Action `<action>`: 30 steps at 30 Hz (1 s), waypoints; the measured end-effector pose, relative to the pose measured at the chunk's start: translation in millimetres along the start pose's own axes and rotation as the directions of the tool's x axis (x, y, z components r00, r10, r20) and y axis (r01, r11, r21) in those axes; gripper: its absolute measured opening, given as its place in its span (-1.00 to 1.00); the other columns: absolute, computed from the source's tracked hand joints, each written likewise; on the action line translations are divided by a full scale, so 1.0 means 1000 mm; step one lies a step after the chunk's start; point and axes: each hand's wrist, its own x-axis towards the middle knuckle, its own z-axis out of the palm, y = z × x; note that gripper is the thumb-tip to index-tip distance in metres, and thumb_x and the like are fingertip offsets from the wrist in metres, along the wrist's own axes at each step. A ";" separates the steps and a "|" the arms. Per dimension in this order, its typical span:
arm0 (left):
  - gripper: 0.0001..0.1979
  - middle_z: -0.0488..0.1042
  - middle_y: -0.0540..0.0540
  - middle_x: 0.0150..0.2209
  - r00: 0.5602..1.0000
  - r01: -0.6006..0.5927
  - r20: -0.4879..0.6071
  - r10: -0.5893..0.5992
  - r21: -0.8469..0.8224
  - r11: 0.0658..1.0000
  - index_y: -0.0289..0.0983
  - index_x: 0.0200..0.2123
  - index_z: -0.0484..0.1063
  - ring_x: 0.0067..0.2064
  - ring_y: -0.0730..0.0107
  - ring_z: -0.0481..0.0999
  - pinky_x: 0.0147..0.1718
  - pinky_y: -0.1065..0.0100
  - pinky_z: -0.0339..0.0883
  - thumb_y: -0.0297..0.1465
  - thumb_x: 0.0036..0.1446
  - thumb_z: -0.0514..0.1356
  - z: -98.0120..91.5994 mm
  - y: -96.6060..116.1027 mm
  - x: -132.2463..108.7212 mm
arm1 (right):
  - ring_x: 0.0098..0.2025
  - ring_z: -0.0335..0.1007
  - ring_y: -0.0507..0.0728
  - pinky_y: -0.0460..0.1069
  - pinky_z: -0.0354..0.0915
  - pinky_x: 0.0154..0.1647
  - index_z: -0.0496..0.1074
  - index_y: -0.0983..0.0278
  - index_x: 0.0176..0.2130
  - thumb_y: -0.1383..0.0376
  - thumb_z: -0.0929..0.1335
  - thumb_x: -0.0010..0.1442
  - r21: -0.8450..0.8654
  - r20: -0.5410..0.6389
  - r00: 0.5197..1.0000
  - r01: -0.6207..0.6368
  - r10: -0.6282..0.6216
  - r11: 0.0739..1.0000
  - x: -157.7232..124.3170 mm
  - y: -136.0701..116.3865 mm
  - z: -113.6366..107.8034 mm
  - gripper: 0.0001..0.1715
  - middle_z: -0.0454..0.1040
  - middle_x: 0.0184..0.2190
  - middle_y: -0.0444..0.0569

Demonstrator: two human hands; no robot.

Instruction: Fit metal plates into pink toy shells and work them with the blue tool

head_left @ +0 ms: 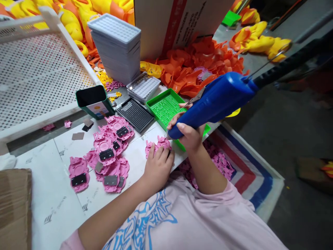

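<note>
My right hand point(187, 133) is closed round the grip of a blue electric screwdriver point(215, 99), whose tip points down at a pink plastic part point(157, 144) on the white table. On that part my left hand point(158, 166) rests, fingers curled and pressing it flat. To the left lies a pile of several similar pink parts point(109, 152), many with dark or grey metal plates fitted. A green tray point(162, 106) with a dotted floor sits just behind the screwdriver tip.
A black grid tray point(135, 114), a green tin point(95, 100), stacked grey trays point(117, 45), a white perforated crate point(36, 69) and a cardboard box point(171, 21) stand behind. Orange and yellow plastic pieces point(203, 66) are heaped at the back. More pink parts fill a striped bag point(247, 173) at the table's right edge.
</note>
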 end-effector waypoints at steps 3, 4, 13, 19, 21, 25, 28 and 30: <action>-0.72 0.54 -0.14 -0.04 1.000 0.008 0.008 -0.008 0.007 1.000 -0.25 0.03 0.45 0.02 0.18 0.45 0.20 -0.07 0.15 -0.34 0.27 0.16 0.001 0.001 0.000 | -0.56 0.39 0.02 -0.01 0.39 -0.44 0.38 0.22 -0.47 0.25 0.49 -0.19 -0.038 0.035 0.999 -0.004 0.005 0.999 -0.001 0.004 0.001 -0.75 0.44 -0.58 -0.22; -0.72 0.54 -0.13 -0.04 1.000 0.009 0.008 -0.009 0.008 1.000 -0.26 0.02 0.45 0.02 0.18 0.45 0.20 -0.07 0.15 -0.34 0.27 0.16 0.001 0.001 0.000 | -0.55 0.39 0.02 -0.01 0.39 -0.44 0.38 0.23 -0.50 0.25 0.49 -0.19 -0.048 0.041 0.999 -0.004 0.006 0.999 0.000 0.006 0.001 -0.76 0.43 -0.58 -0.21; -0.73 0.55 -0.12 -0.07 0.999 0.005 -0.039 -0.007 -0.053 0.999 -0.27 0.00 0.47 0.01 0.16 0.45 0.25 -0.07 0.07 -0.35 0.25 0.18 0.004 -0.002 0.003 | -0.59 0.37 0.00 -0.04 0.35 -0.50 0.34 0.24 -0.50 0.22 0.47 -0.18 -0.084 0.025 1.000 -0.007 0.009 0.996 0.008 -0.002 0.003 -0.74 0.41 -0.60 -0.21; -0.69 0.55 -0.14 -0.06 0.999 0.014 -0.049 -0.019 -0.113 0.994 -0.25 0.00 0.48 0.02 0.14 0.45 0.28 -0.06 0.01 -0.35 0.18 0.26 0.006 -0.006 0.004 | -0.62 0.35 -0.02 -0.07 0.36 -0.54 0.32 0.23 -0.50 0.11 0.39 -0.11 -0.098 -0.211 0.943 0.241 -0.257 0.966 0.027 -0.029 -0.018 -0.73 0.35 -0.61 -0.25; -0.69 0.54 -0.16 -0.07 0.998 0.018 -0.050 -0.025 -0.120 0.993 -0.25 0.00 0.49 0.02 0.14 0.45 0.29 -0.05 0.00 -0.36 0.17 0.26 0.006 -0.006 0.004 | -0.64 0.35 -0.01 -0.08 0.34 -0.58 0.32 0.23 -0.48 0.14 0.40 -0.11 -0.167 -0.267 0.911 0.276 -0.313 0.947 0.032 -0.031 -0.026 -0.75 0.35 -0.63 -0.25; -0.70 0.55 -0.16 -0.09 0.997 0.018 -0.073 -0.027 -0.124 0.992 -0.25 -0.02 0.50 0.01 0.13 0.46 0.27 -0.05 0.03 -0.37 0.17 0.26 0.006 -0.005 0.004 | -0.67 0.35 0.01 -0.07 0.32 -0.64 0.31 0.25 -0.51 0.17 0.39 -0.12 -0.237 -0.332 0.889 0.246 -0.317 0.940 0.040 -0.020 -0.037 -0.76 0.35 -0.66 -0.23; -0.71 0.55 -0.16 -0.10 0.996 0.017 -0.080 -0.027 -0.127 0.992 -0.25 -0.03 0.50 0.00 0.13 0.46 0.26 -0.04 0.05 -0.37 0.17 0.25 0.006 -0.005 0.004 | -0.68 0.35 0.02 -0.07 0.31 -0.66 0.29 0.25 -0.56 0.17 0.38 -0.15 -0.247 -0.370 0.872 0.242 -0.322 0.938 0.043 -0.011 -0.037 -0.77 0.36 -0.69 -0.23; -0.72 0.55 -0.16 -0.10 0.996 0.015 -0.082 -0.025 -0.126 0.992 -0.24 -0.03 0.50 0.00 0.13 0.46 0.25 -0.04 0.07 -0.37 0.17 0.25 0.006 -0.005 0.004 | -0.70 0.34 0.02 -0.07 0.31 -0.68 0.28 0.25 -0.57 0.19 0.39 -0.18 -0.248 -0.384 0.859 0.257 -0.338 0.934 0.045 -0.009 -0.036 -0.78 0.36 -0.71 -0.24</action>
